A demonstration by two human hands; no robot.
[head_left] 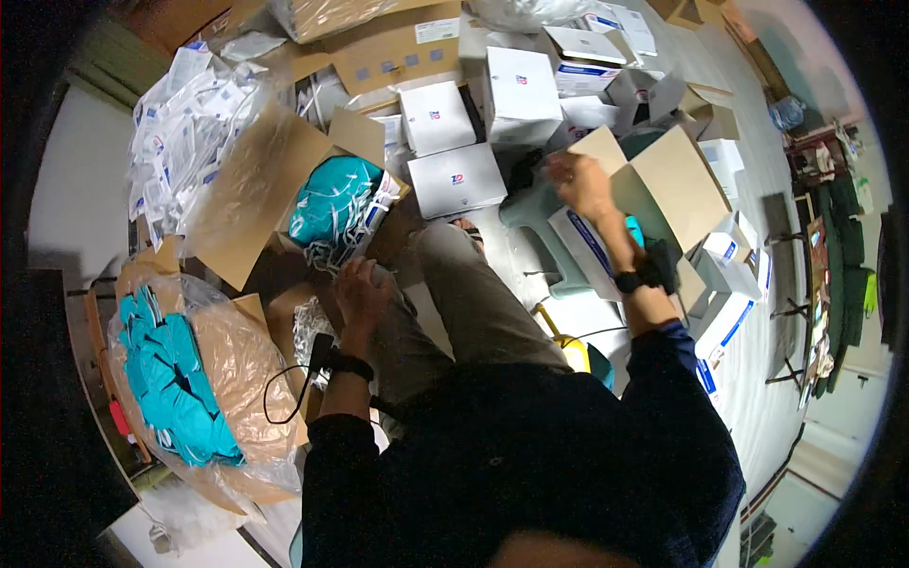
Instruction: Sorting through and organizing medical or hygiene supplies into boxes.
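Note:
My left hand [363, 295] hovers by my left knee, at the near edge of an open carton [251, 232]; its fingers look loosely apart with nothing in them. Inside that carton lies a teal fabric bundle [338, 201] with white straps tangled at its near side. My right hand [579, 185] is raised over a grey-green plastic stool [538, 227], beside an open white box with brown flaps [677, 180]. Motion smears its fingers, so whether they hold anything is unclear. Something teal [633, 230] shows beside my right forearm.
A heap of white packets [194, 133] lies at far left. Below it, a plastic-lined carton [260, 379] holds folded teal fabric [170, 379]. Closed white boxes [457, 180] stand ahead, with a large brown carton [398, 52] behind. More white boxes [729, 284] line the right.

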